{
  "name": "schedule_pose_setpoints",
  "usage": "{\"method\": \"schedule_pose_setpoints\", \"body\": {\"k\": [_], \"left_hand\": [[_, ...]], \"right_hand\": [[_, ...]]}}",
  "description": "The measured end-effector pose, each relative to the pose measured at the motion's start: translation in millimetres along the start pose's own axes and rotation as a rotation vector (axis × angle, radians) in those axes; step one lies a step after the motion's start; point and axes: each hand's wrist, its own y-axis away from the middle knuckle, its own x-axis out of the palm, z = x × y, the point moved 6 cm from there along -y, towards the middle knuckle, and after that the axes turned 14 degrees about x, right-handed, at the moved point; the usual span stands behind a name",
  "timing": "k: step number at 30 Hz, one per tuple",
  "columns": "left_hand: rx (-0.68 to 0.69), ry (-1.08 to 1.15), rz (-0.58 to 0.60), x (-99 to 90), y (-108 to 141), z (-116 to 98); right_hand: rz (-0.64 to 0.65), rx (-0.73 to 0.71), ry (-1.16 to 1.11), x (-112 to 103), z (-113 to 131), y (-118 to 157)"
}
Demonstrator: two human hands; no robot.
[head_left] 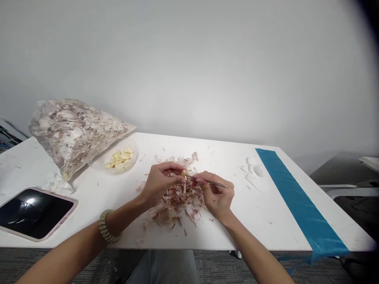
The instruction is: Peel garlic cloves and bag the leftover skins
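Observation:
My left hand [162,181] pinches a small yellowish garlic clove [184,173] between thumb and fingers. A thin metal tool [213,183] is gripped in my right hand [217,193], its tip against the clove. Beneath both hands, a pile of garlic skins [170,209] is spread over the white table [118,197]. Peeled cloves [120,157] lie in a clear round bowl [134,157] to the left of my hands.
A large clear bag of garlic skins [74,130] leans at the back left, partly over the bowl. A phone [35,213] lies at the front left beside crumpled tissue [56,184]. Blue tape [296,201] crosses the right side, near white scraps [253,167].

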Motion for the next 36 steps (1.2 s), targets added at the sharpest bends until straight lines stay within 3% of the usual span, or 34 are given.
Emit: {"method": "schedule_pose_setpoints", "body": {"k": [7,12,23,36], "left_hand": [[-0.063,0.112,-0.033,1.7,-0.7,0.9],[-0.112,0.188,0.012,5.2,1.0,0.9],[-0.058,0.166,0.076,8.0,0.9,-0.5],[-0.017,0.113,0.092,7.3,-0.2,-0.4]], "right_hand": [[0.032,-0.028,-0.022,1.6,0.9,1.8],[0.034,0.053,-0.055,-0.3,-3.7,1.0],[0.069,0.15,-0.13,0.5,-8.8,-2.2],[0.042,0.081,-0.055,0.2,-6.4,-2.0]]}}
